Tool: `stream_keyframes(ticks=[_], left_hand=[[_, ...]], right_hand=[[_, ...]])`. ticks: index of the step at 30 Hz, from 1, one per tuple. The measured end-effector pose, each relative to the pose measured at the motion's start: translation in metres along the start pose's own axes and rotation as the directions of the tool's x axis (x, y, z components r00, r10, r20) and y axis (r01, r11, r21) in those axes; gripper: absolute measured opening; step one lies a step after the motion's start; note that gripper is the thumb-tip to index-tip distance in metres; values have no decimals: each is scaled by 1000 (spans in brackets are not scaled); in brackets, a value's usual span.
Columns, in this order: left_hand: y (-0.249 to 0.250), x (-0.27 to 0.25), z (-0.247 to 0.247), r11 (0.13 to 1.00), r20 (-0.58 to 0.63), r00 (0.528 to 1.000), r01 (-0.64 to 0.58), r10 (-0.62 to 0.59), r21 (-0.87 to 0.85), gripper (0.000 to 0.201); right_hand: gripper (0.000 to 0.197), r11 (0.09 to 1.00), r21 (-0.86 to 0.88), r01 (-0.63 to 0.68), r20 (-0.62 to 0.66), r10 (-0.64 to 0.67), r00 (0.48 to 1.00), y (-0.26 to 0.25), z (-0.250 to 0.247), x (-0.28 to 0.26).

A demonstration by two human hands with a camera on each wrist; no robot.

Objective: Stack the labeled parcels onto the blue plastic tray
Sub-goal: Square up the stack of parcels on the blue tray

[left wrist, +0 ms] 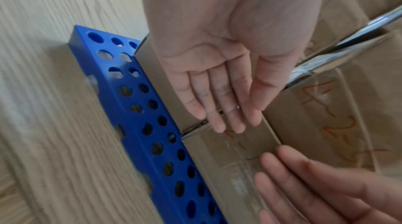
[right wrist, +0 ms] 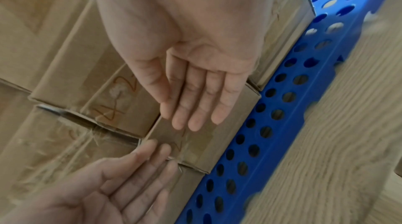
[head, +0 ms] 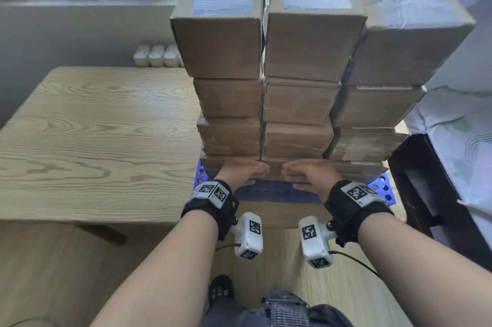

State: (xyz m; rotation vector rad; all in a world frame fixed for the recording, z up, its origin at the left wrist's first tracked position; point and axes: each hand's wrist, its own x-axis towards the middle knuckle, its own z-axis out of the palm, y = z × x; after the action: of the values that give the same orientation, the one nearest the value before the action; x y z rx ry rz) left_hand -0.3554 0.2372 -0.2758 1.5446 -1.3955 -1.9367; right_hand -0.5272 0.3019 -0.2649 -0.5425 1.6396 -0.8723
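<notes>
Brown cardboard parcels [head: 221,26] with white labels on top stand in several tall columns on the blue perforated tray [head: 277,191]. Both hands are low at the stack's front, side by side. My left hand [head: 247,169] has straight fingers laid flat against the front face of a bottom parcel [left wrist: 228,155]. My right hand [head: 303,169] is flat too, fingers straight against the same bottom row [right wrist: 202,140]. The left wrist view shows the left hand [left wrist: 217,90] above the tray's edge [left wrist: 139,107]. Seen from the right wrist, the right hand [right wrist: 195,81] lies beside the tray [right wrist: 282,90]. Neither hand grips anything.
The tray sits on the right part of a light wooden table [head: 93,127]. Small white containers [head: 157,55] stand behind the table by the wall. Dark furniture [head: 426,180] and pale bedding [head: 458,127] are close on the right. Wood floor lies below.
</notes>
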Motion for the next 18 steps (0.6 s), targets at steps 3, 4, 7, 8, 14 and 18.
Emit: stream_keyframes(ticks=[3,4,7,8,14,18], left_hand=[[13,-4,5,998,24,998,-50,51,-25,25],[17,-6,7,997,14,998,-63,64,-35,23],[23,-11,11,993,-42,994,-102,99,-57,18],[23,-13,12,992,-55,993,-107,104,-60,18],[30,-22,19,990,-22,990,-141,141,8,18],[35,-21,23,984,-63,983,-172,174,36,10]], right_hand=[[11,1000,14,7,-26,-6,1000,-13,-9,-10],[10,1000,15,7,-36,-7,999,-16,-12,-13],[8,1000,12,8,-64,-8,998,-20,-23,-18],[7,1000,8,16,-71,-15,997,-20,-26,-19],[6,995,-15,98,-102,-98,990,-22,-35,-25],[8,989,-31,146,-124,-149,981,-27,-34,-27]])
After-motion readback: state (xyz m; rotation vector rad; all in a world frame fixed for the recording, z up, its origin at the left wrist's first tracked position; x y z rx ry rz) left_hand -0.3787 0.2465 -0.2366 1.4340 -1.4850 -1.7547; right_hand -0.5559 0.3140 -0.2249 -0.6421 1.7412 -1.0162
